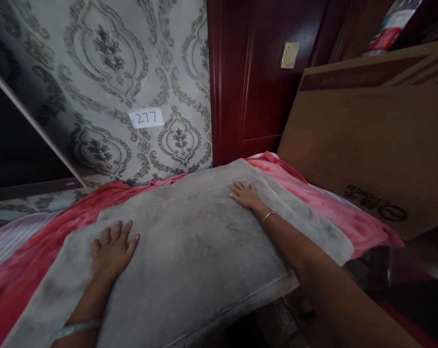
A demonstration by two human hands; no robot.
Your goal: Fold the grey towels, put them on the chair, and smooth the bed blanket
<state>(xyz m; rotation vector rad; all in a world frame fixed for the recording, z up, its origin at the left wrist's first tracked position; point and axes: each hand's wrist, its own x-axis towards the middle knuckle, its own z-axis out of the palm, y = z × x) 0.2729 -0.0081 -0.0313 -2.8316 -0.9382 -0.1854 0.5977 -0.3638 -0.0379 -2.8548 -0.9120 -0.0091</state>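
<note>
Gray cloth [190, 237], frame centre | likely soft, light; best held by lower hem [273, 293] | left hand [112, 252], right hand [245, 195]: spread flat, holding nothing

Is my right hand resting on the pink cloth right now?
No, the right hand lies with spread fingers on the grey cloth.

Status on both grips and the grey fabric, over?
Left grip, right grip: open, flat on grey fabric. Red blanket beneath. Cardboard stands to the right.

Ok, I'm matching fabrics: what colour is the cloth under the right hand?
Grey cloth, with darker patches; clearest in the head view.
</note>
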